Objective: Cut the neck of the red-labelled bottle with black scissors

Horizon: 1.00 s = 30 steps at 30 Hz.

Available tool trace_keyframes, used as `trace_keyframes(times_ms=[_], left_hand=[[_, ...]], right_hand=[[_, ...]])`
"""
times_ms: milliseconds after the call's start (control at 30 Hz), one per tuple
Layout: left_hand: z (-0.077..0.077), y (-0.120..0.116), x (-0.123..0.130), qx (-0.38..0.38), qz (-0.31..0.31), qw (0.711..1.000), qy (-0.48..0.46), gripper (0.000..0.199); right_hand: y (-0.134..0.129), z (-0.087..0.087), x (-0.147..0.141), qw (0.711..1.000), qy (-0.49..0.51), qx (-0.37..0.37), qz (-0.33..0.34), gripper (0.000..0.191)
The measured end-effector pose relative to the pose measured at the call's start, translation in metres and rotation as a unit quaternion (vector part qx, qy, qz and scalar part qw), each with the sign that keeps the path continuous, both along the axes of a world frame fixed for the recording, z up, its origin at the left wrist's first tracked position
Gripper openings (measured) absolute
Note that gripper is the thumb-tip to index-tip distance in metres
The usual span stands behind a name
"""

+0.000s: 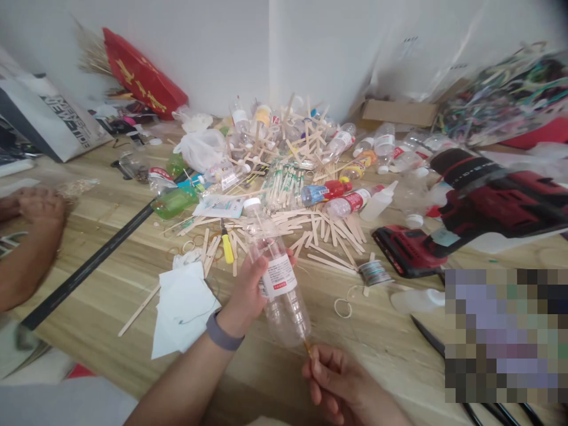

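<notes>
Two clear plastic bottles (278, 273) lie side by side in my left hand (252, 284), whose fingers wrap round them at the white label. A white cap tops the far end, and the rounded bottoms point toward me. My right hand (329, 374) pinches a thin yellowish-brown piece (307, 347) between thumb and forefinger, right at the bottom of the bottles. What this thin piece is cannot be made out. White paper sheets (183, 307) rest on the table left of my left wrist.
Wooden sticks (335, 234) and plastic bottles (177, 201) are heaped across the middle. A red-black power drill (497, 204), wire spool (375, 273) and pixelated patch are right. Another person's hands (39, 207) rest left, beside a long black bar (97, 254).
</notes>
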State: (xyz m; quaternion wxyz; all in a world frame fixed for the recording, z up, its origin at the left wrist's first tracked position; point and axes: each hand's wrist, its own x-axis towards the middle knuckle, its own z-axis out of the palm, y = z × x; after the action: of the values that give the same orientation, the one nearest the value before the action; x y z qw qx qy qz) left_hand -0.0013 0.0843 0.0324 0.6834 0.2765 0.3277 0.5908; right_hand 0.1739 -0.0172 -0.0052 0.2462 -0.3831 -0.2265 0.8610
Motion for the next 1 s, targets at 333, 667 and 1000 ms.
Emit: trace_keyframes(times_ms=[333,667,1000], left_hand=[[-0.005,0.002,-0.003,-0.010,0.022,1.000,0.008,0.053],[-0.005,0.000,-0.001,-0.005,0.007,1.000,0.011,0.051],[-0.006,0.000,-0.003,-0.001,0.001,1.000,0.004,0.044]], right_hand=[[0.000,0.008,-0.002,1.000,-0.015,-0.001,-0.006,0.057],[-0.001,0.003,0.001,1.000,0.027,0.007,0.004,0.055],[-0.002,-0.008,0.004,0.999,0.011,0.021,0.030,0.055]])
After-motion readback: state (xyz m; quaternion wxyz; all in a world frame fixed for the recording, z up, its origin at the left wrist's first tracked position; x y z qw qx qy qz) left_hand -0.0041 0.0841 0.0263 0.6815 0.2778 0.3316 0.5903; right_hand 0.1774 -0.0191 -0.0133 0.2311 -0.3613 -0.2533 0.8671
